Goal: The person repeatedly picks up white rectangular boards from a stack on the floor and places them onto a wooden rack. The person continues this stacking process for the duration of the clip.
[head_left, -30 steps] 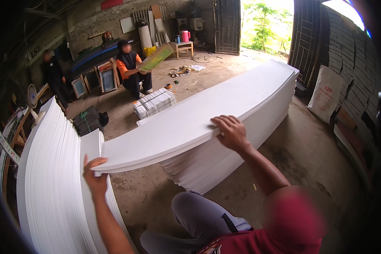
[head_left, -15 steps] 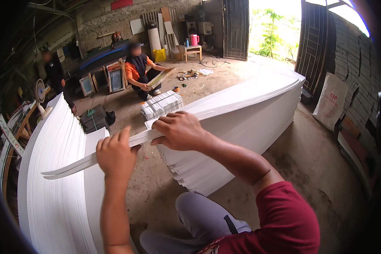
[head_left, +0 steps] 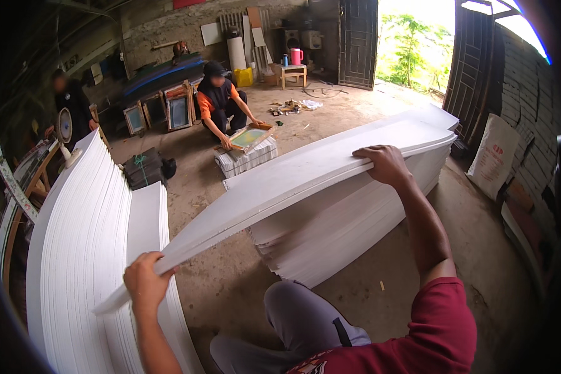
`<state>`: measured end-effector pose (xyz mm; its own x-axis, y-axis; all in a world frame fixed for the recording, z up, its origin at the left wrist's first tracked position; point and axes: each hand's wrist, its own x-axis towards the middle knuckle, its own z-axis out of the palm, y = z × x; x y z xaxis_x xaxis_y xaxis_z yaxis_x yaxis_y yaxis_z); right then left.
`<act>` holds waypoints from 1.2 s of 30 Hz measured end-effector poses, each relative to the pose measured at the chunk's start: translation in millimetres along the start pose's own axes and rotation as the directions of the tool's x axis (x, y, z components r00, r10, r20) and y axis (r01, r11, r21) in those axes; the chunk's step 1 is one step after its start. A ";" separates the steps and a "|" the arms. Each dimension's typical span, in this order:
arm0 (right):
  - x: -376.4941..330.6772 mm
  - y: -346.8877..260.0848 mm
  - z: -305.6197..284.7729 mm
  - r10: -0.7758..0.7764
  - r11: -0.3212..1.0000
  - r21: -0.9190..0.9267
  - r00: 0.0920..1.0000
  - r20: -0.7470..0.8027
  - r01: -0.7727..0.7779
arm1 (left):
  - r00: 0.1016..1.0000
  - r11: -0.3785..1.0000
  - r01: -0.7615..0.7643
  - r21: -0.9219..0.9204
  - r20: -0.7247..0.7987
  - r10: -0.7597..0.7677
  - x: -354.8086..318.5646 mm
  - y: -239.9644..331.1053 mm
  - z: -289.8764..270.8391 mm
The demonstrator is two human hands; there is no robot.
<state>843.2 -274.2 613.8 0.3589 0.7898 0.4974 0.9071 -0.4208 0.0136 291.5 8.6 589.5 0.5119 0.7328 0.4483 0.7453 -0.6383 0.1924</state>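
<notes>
A thin layer of long white sheets (head_left: 274,190) slopes down to the left, its near edge lifted off the tall white stack (head_left: 343,230) beneath. My left hand (head_left: 146,283) is closed around the low left end of these sheets, beside the upright white sheets (head_left: 75,249) on the left. Farther right, my right hand (head_left: 383,163) grips the near edge, fingers on top; its thumb is hidden. Whether the far side of the sheets rests on the stack, I cannot tell.
Ahead, a crouching person (head_left: 221,103) holds a framed screen (head_left: 250,137) over a strapped white bundle (head_left: 255,159). A dark tied bundle (head_left: 144,169) lies on the floor at left. A white sack (head_left: 493,149) leans at the right wall. Another person (head_left: 71,103) stands far left.
My right hand has moved right along the sheets, and my left hand lower and leftward. The sheets now spread wide between them. The crouching person has lowered the framed screen onto the bundle.
</notes>
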 end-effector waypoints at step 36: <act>193.4 -377.4 151.5 -0.724 0.440 0.047 0.385 -0.572 0.897 | 0.819 0.821 0.571 0.015 -0.070 -0.569 -360.5 -48.1 39.0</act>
<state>603.6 105.0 573.4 -0.6444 0.3539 0.6779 0.7313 0.5443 0.4110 87.7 -215.8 384.6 -0.0343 0.9472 0.3187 0.9105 -0.1018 0.4008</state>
